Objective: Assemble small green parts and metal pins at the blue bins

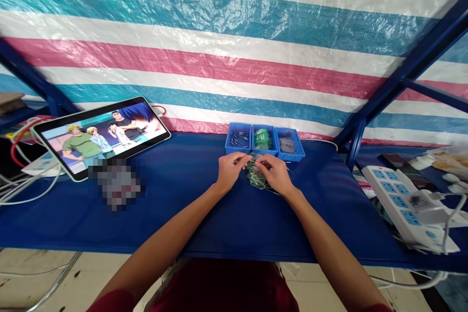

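Note:
My left hand (231, 171) and my right hand (275, 173) meet above the blue table, fingertips pinched close together. Between them shows a bit of clear plastic, apparently the top of a small plastic bag (252, 158); fingers partly hide it. Just below lies a heap of green packets (258, 179), with thin metal pins (271, 190) sticking out beside it. Behind the hands stand three blue bins in a row. Loose metal pins (239, 137) lie in the left bin (228, 146), green packets (262, 139) in the middle one, clear bags (287, 144) in the right one.
A tablet (106, 136) showing a cartoon leans at the left, with a blurred-out object (119, 185) in front of it. White cables (32, 190) run beside it. A power strip (398, 200) sits at the right. Blue frame bars and a striped sheet (219, 58) close off the back.

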A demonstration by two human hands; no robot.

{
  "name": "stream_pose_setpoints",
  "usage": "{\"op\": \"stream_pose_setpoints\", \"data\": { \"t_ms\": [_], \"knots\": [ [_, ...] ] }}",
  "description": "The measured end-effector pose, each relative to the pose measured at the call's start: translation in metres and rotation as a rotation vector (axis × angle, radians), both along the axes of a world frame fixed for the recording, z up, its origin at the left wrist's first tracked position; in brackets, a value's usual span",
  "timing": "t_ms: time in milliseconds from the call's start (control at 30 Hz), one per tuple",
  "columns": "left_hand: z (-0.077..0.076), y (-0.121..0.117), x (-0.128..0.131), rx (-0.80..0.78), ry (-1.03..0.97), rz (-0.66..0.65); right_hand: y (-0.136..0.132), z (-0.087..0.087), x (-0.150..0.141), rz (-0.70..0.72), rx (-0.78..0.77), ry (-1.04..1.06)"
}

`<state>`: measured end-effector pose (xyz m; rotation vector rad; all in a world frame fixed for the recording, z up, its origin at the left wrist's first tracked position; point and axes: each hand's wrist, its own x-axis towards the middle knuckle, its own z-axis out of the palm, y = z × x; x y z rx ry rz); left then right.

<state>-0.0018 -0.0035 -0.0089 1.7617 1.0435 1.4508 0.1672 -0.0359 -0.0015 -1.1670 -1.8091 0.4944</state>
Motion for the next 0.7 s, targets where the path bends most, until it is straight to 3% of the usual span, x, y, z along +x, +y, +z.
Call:
{"op": "stream_pose_setpoints", "data": {
  "t_ms": [333, 533, 700],
  "knots": [
    [0.0041, -0.0053, 0.0018, 0.136, 0.076, -0.047, 0.0020, 0.0008, 0.0003, -0.025, -0.038, -0.056],
    [0.0022, -0.0013, -0.0002, -0.007, 0.056, -0.133, 0.0033, 0.0003, 0.0009, -0.132, -0.023, -0.022],
    [0.0042, 0.0014, -0.0039, 0.053, 0.150, -0.107, 0.0036, 0.0019, 0.0037, -0.203, 0.001, 0.021]
  ]
}}
